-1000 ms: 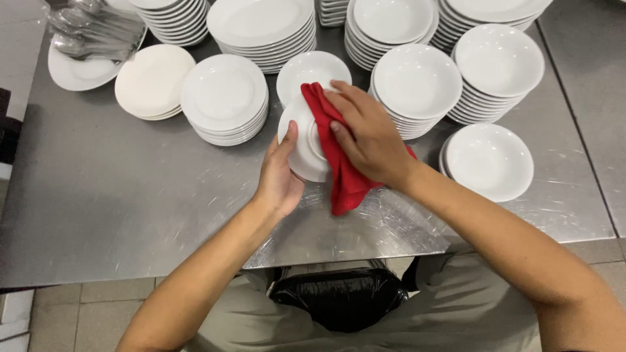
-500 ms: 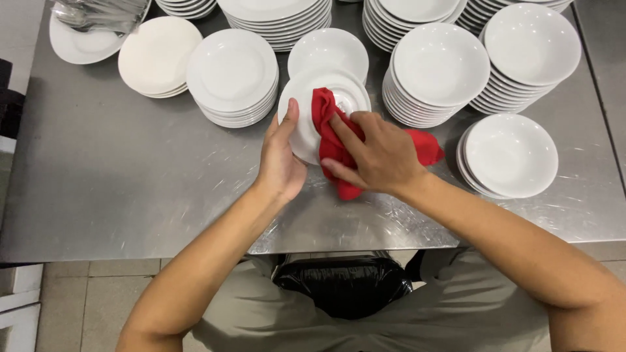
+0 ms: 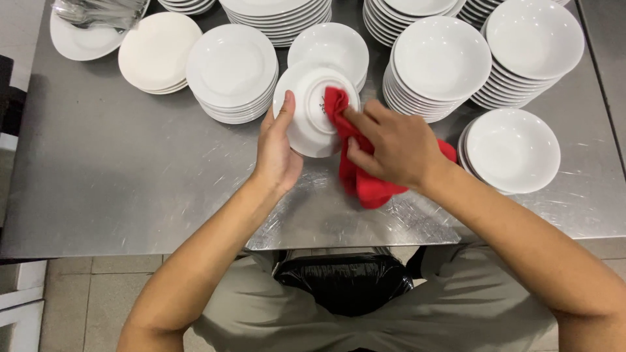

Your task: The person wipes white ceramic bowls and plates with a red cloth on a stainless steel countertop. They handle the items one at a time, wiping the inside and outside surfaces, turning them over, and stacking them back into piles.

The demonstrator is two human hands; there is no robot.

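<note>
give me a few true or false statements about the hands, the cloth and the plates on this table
1. The left hand holds a white bowl by its rim. True.
2. The cloth in the right hand is blue. False: the cloth is red.
3. The held bowl shows its underside, with a small mark in the middle. True.
4. The table is wooden. False: it is bare, scratched metal.
5. Cutlery lies on a plate at the far left corner. True: the cutlery rests on a white plate.
6. The right hand is resting flat on the table, away from the bowl. False: it presses the cloth against the bowl.
</note>
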